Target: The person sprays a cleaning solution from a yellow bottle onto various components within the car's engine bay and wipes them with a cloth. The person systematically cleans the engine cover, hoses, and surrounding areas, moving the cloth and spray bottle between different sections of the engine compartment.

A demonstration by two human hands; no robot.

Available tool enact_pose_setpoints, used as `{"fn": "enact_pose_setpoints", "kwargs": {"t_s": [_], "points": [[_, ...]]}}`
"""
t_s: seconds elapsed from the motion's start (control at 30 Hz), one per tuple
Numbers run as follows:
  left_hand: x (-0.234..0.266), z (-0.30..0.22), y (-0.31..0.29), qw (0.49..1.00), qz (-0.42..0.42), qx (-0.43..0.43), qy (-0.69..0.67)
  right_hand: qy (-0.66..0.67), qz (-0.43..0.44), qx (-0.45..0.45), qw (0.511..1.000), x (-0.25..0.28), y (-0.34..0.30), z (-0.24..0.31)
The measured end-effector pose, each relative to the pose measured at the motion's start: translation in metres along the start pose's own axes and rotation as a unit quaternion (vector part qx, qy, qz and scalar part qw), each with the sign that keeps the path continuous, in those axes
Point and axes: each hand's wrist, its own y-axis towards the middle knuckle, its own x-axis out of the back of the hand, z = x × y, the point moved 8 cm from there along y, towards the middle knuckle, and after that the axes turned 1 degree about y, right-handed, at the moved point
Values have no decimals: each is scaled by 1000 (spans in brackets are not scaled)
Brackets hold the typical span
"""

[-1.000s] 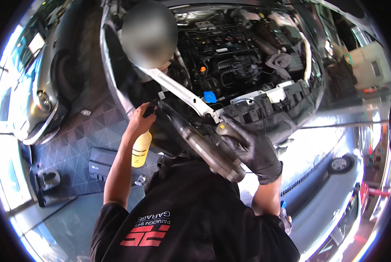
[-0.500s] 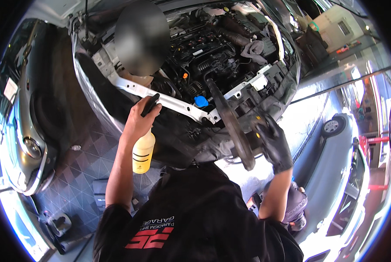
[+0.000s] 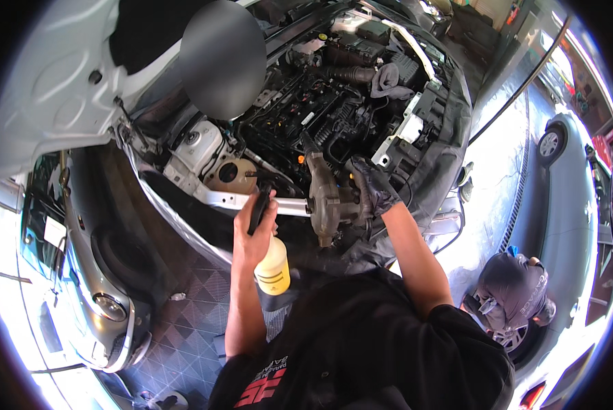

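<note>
My bare left hand [image 3: 253,229] is closed around the neck of a spray bottle [image 3: 273,270] with a black trigger head and yellow liquid. It is held upright in front of the white front crossmember [image 3: 228,199]. My right hand [image 3: 375,186], in a black glove, grips what looks like a handheld blower [image 3: 327,198], greyish-brown with a rounded body. The blower's narrow nozzle points into the open engine bay, toward the engine [image 3: 320,113]. Part of the crossmember is hidden behind the tool. A grey cloth [image 3: 387,83] lies at the bay's far right.
The raised hood [image 3: 46,89] is at the upper left. Dark covers [image 3: 436,160] drape the car's front. Another car [image 3: 94,273] stands at left. A silver car [image 3: 566,205] is at right, with a person [image 3: 515,290] crouching by its wheel. A blurred patch hides part of the bay.
My view has shifted. The blower has moved from right of the crossmember to over its middle, its nozzle now pointing into the bay. My left hand still holds the bottle.
</note>
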Motion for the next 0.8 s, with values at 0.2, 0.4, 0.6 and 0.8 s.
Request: {"fn": "enact_pose_setpoints", "kwargs": {"t_s": [0.2,0.4,0.6,0.8], "points": [[-27,-14,-14,999,-3,9,-45,216,38,-25,975,-15,59,4],[-69,-27,-17,999,26,-28,-16,167,-13,-37,985,-11,106,27],[-108,-37,-7,994,96,-18,40,171,66,-37,982,-38,113,22],[-115,-26,3,956,288,-34,-38,142,70,-41,986,-64,124,-1]]}}
